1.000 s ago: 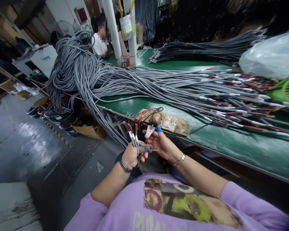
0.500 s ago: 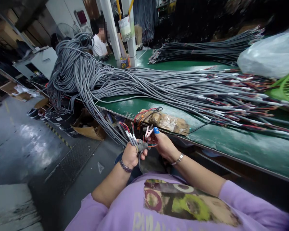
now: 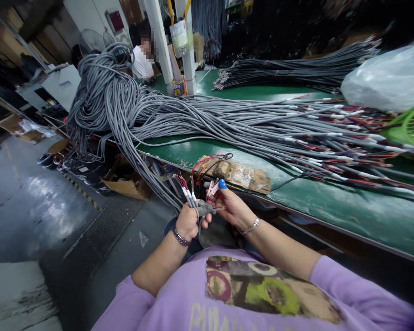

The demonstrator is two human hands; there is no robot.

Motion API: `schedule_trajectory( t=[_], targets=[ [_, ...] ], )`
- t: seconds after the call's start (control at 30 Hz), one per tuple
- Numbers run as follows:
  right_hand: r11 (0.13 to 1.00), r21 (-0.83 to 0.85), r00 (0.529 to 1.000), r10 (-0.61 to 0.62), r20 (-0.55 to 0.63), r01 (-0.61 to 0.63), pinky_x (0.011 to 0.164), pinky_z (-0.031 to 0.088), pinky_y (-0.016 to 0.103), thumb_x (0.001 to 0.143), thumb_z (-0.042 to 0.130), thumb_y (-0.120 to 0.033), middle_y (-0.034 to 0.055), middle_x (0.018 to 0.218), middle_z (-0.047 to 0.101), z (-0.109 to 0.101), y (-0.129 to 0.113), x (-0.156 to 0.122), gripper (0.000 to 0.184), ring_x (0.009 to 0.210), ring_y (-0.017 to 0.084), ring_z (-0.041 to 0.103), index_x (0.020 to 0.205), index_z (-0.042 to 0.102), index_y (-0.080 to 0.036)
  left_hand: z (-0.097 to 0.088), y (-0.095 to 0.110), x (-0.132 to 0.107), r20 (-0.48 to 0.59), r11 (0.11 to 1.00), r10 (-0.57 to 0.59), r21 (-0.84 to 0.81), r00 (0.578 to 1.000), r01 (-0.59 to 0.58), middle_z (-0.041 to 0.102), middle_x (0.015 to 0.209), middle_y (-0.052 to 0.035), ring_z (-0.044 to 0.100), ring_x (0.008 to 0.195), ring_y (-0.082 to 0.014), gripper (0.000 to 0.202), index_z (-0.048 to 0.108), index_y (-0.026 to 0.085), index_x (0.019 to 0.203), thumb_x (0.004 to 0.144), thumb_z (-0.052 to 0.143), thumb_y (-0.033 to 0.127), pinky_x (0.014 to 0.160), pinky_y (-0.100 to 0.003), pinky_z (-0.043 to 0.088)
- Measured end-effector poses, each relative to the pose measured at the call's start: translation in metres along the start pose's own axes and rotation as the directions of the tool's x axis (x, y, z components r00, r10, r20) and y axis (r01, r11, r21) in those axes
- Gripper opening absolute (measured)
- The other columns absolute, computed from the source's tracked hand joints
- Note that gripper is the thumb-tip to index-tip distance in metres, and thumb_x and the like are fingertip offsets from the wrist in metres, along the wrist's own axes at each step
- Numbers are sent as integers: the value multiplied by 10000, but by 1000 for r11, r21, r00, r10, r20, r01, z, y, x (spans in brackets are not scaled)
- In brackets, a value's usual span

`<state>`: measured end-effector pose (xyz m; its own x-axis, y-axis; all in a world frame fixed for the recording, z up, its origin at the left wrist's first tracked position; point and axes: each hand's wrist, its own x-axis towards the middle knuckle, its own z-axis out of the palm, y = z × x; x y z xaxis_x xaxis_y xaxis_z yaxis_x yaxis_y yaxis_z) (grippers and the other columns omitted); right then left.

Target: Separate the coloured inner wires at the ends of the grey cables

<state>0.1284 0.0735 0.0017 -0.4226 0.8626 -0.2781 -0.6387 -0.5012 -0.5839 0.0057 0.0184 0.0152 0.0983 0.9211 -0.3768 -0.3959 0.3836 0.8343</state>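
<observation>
My left hand (image 3: 189, 219) is closed around several grey cables (image 3: 190, 200), whose white-banded ends point up and show thin coloured wires. A dark grey covering is on its thumb. Toward my right hand, a few fine coloured wires (image 3: 219, 208) stick out from the left thumb and fingers. My right hand (image 3: 232, 207), with a blue cover on the thumb, pinches a small pale pink clip-like tool (image 3: 212, 189) just above those wires. The tool's two arms are close together; its lower end is hidden by the fingers.
A thick bundle of grey cables (image 3: 193, 115) covers much of the green table (image 3: 313, 202). At the near edge lies a taped cardboard piece (image 3: 241, 174) with wires. A green basket (image 3: 412, 124) and plastic bag (image 3: 382, 80) stand right. A person (image 3: 142, 62) sits beyond the post.
The pale pink tool's arms, spread apart before, are now nearly together in my right hand, which has shifted slightly left. My left hand keeps its hold on the cables.
</observation>
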Motion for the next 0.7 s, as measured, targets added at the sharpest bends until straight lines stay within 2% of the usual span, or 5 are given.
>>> schedule_trajectory(
  t=[0.17, 0.3, 0.43, 0.53, 0.7],
  targets=[
    [997, 15, 996, 75, 42, -76, 511, 433, 244, 772, 553, -621, 16, 680, 633, -2, -3, -5, 446, 569, 115, 546, 783, 626, -182, -1, -1, -4, -11, 1000, 27, -8, 1000, -27, 576, 425, -2, 430, 278, -72, 280, 527, 146, 606, 564, 754, 306, 291, -167, 275],
    [994, 12, 992, 110, 62, -111, 550, 455, 246, 795, 558, -579, 22, 717, 642, -2, -5, -8, 406, 591, 111, 555, 768, 626, -179, 3, -2, -12, -39, 998, 57, -4, 998, -57, 575, 428, -1, 431, 280, -75, 294, 526, 148, 599, 571, 758, 326, 291, -173, 281],
    [998, -31, 997, 62, 47, -61, 552, 449, 232, 775, 643, -478, 3, 684, 630, -1, -6, -10, 306, 570, 96, 534, 765, 648, -172, 8, -3, -17, -85, 992, 127, 19, 988, -126, 571, 434, -2, 434, 284, -70, 302, 540, 137, 584, 589, 747, 358, 299, -176, 280],
    [999, -45, 999, 26, 26, -24, 535, 439, 232, 749, 670, -478, 6, 679, 632, 0, -6, -10, 310, 574, 103, 533, 761, 658, -169, 11, -3, -16, -105, 988, 153, 16, 983, -153, 577, 444, -5, 441, 290, -69, 300, 543, 136, 582, 595, 743, 359, 305, -176, 276],
    [999, 6, 999, 38, 4, -39, 553, 441, 256, 721, 694, -485, 3, 672, 635, 0, -5, -7, 313, 585, 116, 536, 751, 657, -175, 14, -2, -12, -129, 991, 136, 3, 982, -137, 569, 435, 0, 433, 290, -69, 294, 540, 139, 579, 578, 745, 349, 307, -179, 266]
  ],
)
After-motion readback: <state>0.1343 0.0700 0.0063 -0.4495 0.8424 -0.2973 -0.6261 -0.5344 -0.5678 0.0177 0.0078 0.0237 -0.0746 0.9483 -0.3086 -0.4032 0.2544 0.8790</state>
